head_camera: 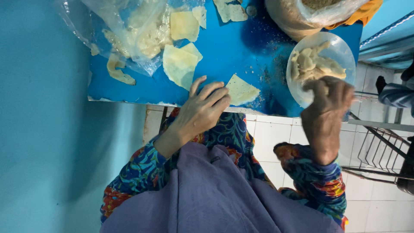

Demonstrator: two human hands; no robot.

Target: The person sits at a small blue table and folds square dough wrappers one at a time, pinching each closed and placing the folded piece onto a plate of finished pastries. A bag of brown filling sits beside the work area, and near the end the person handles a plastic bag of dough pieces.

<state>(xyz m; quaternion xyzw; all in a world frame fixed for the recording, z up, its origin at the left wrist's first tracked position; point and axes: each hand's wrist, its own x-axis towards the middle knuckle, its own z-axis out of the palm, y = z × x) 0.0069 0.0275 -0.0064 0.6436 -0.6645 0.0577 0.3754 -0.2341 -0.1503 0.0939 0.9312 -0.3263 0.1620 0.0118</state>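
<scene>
- Left hand (202,110): fingers spread flat, pinning a thin pale wrapper (241,90) at the table (241,43) edge.
- Right hand (325,108): fingers curled over the bowl (340,51) of filling (312,64); grip cannot be told.
- Wrapper looks light, limp, tearable; best lifted by a corner.
- Table blue, crumb-dusted; white tiled floor (267,133) below.
</scene>
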